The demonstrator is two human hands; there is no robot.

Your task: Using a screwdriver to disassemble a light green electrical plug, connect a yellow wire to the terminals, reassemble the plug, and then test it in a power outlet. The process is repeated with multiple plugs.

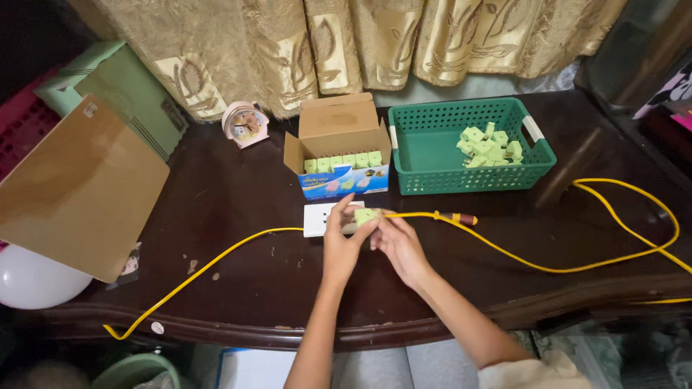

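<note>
L hand: left hand [344, 241] pinched small pale-green plastic cube [364, 215], over dark wooden bench [245, 266].
R hand: right hand [398, 243] fingers curled, touching same cube.
Beyond: white flat socket plate [321, 219], yellow cable [548, 268].
Far: open cardboard box [339, 144] w/ cubes; green plastic basket [432, 155].

Table [238, 216]: box [339, 144] left of basket [432, 155], blocks [490, 144] in the basket; clock [245, 124] left of box; power strip [321, 220] before box, beneath both hands.
</note>
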